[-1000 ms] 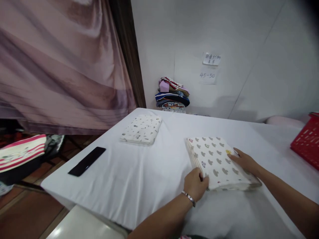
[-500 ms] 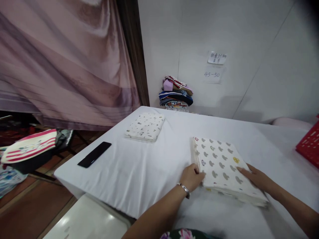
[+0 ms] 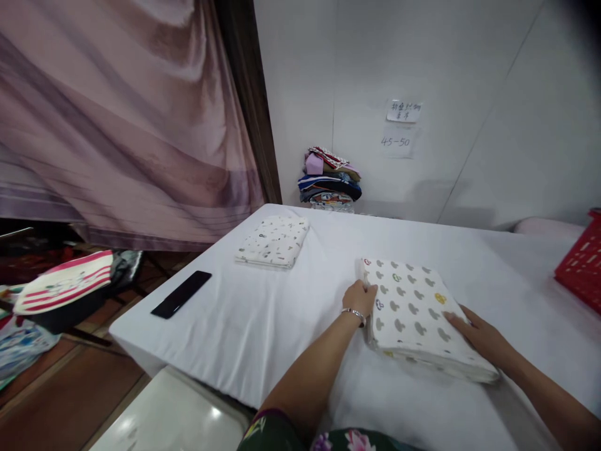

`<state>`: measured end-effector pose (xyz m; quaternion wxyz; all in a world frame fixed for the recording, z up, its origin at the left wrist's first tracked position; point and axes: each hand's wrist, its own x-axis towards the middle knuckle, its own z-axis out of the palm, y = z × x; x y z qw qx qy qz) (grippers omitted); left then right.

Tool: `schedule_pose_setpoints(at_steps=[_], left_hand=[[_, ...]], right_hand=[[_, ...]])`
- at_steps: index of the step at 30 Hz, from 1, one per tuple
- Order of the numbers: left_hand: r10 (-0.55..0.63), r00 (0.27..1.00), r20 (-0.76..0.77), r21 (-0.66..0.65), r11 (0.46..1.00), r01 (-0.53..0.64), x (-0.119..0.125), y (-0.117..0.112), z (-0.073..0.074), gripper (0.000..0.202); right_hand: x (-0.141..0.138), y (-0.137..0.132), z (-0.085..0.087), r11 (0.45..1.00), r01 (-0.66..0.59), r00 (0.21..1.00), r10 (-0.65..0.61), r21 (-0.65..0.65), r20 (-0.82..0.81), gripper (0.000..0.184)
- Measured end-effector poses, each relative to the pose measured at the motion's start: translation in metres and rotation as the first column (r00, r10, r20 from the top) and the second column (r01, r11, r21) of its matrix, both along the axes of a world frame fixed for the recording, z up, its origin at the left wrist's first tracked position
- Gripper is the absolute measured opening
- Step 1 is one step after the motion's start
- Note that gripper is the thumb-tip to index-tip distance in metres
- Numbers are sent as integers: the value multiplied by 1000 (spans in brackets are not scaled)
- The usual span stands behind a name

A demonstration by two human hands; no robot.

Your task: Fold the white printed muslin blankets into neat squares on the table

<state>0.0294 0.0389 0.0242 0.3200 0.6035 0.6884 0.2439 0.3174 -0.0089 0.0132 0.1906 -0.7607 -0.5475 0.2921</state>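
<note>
A folded white cloth (image 3: pixel 413 313) printed with grey mouse-head shapes and a few coloured ones lies on the white-covered table in front of me. My left hand (image 3: pixel 360 298) grips its left edge, thumb on top and fingers curled at the side. At the right edge my right hand (image 3: pixel 476 332) holds the cloth, its thumb resting on the print and the other fingers largely hidden along the far side. Farther back on the left, a second folded white cloth (image 3: pixel 273 242) with small scattered prints lies apart from both hands.
A black phone (image 3: pixel 182 294) lies near the left edge of the white tablecloth (image 3: pixel 225 338). Stacked folded fabrics (image 3: pixel 330 180) rise behind the far edge. A red basket (image 3: pixel 582 263) stands at the right. A white stool (image 3: pixel 173 413) is at front left, a pink curtain (image 3: pixel 141 125) beyond.
My left hand has slid up the cloth's left edge, away from me. The right hand stays at the right edge, and the cloth looks nearly unmoved.
</note>
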Motion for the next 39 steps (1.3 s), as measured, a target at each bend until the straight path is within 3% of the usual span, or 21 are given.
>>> schedule_pose_setpoints(at_steps=[5,11,17,30,36,39], left_hand=[[-18,999,-27,-18,1000,18,-1,2,-4,29],[13,998,-56,-43,999,-15,0,24,4,39],[-14,998,-62,-58,998,11,8,32,3,33],[-1,998,-68,-77,997,-4,12,57,3,40],[41,996,-81,-85,995,-48,8,70,4,52],[32,996,-79,-70,997,-38,13,78,7,49]], right_hand=[[2,0,-4,1000,0,1000,0,29,4,74],[-1,-2,-2,1000,-15,1000,15,19,22,74],[-4,-4,2,999,-16,999,15,30,28,70],[0,2,-7,999,-17,1000,16,43,8,70],[-4,0,-3,999,-17,999,16,33,37,69],[-6,-2,-1,999,-17,999,16,28,36,69]])
